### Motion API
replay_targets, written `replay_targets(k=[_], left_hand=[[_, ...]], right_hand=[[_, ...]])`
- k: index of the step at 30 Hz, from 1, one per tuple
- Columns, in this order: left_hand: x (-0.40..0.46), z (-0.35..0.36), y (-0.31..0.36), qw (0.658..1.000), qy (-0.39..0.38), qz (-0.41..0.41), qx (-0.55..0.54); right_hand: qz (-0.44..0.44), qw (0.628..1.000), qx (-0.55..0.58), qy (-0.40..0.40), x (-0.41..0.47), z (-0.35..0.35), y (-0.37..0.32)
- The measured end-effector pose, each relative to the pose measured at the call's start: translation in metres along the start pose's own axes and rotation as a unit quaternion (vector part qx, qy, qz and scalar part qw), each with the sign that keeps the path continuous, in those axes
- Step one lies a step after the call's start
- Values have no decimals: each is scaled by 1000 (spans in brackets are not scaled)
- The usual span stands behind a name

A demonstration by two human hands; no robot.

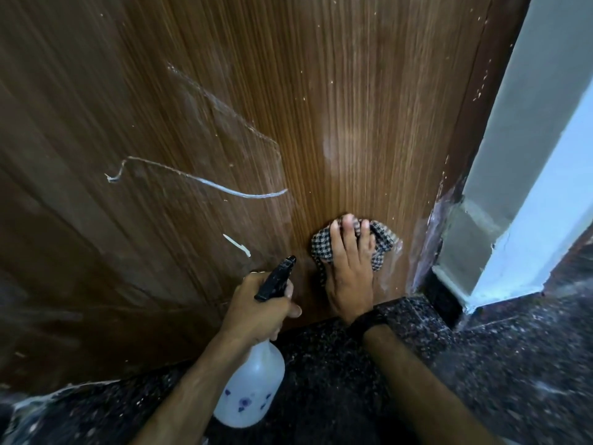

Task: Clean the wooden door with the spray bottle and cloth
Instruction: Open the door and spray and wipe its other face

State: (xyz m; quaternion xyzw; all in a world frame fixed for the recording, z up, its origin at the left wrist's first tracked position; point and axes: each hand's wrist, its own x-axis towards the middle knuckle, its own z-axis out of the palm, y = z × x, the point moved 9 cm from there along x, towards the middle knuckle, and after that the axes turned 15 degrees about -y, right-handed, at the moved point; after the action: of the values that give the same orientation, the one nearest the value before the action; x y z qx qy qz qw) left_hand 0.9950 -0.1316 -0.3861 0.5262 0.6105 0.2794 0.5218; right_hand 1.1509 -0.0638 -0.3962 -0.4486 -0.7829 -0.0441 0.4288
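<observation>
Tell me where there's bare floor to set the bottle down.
The speckled floor right of the right forearm, below the white door frame, lies bare. Another bare strip runs under the door, left of the spray bottle. It's crowded between the hands: left hand, right hand on the cloth.

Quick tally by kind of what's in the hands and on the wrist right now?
Spray bottle: 1, in left hand
Cloth: 1, pressed on door by right hand
Wristband: 1
Total: 3
</observation>
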Motion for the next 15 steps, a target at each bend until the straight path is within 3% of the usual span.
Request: replay_targets(k=[5, 10, 15], left_hand=[[2, 4, 0, 1000, 6, -1, 11], [6, 12, 4, 999, -8, -7, 46], [8, 15, -2, 997, -12, -23, 78]], right_hand=[[14, 999, 49, -7, 6, -10, 1], [74, 990, 115, 44, 34, -47, 20], [57, 992, 111, 33, 27, -41, 26]])
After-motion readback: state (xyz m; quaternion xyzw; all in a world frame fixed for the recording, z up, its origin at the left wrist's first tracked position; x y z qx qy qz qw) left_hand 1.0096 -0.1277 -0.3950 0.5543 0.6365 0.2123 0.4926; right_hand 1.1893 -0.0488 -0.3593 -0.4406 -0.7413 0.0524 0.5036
